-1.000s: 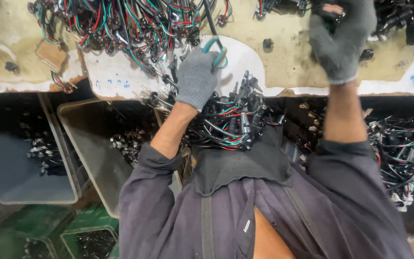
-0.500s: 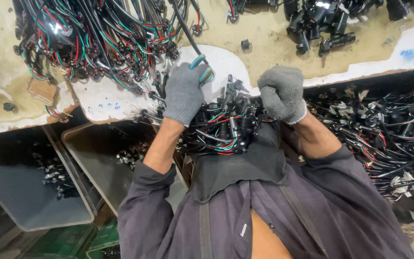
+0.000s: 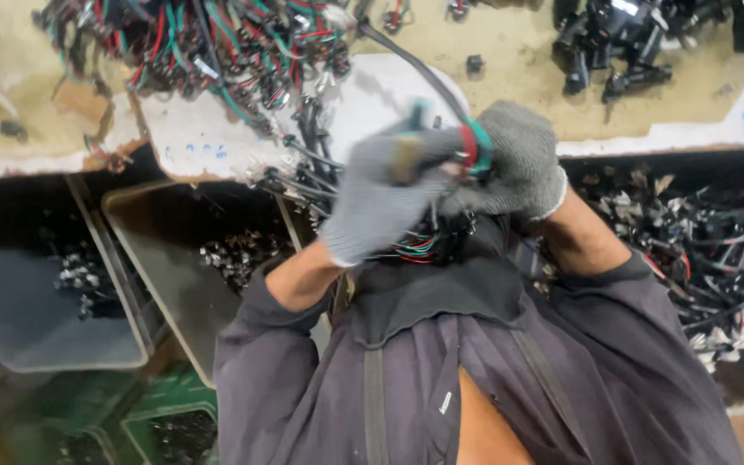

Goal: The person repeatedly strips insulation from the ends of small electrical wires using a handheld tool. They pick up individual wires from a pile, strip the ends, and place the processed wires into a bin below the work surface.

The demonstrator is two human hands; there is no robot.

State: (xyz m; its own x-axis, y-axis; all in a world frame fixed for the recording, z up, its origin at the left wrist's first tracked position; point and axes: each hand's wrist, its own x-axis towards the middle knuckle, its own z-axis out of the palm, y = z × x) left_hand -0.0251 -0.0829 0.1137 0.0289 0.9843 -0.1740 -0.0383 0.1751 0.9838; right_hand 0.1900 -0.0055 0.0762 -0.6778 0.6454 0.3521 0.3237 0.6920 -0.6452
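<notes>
Both gloved hands meet just off the table's near edge, the left hand blurred yet closed round a green-handled tool, the right hand gripping a wire bundle held close over the lap for control.

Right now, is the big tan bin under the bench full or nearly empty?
Nearly empty. The tan bin shows mostly bare floor, with only a small heap of wire connectors in one corner.

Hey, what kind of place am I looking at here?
Probably a wire-harness assembly or sorting workshop: piles of coloured wires on a worn bench, bins of small parts below, and gloved hands working a bundle.
</notes>
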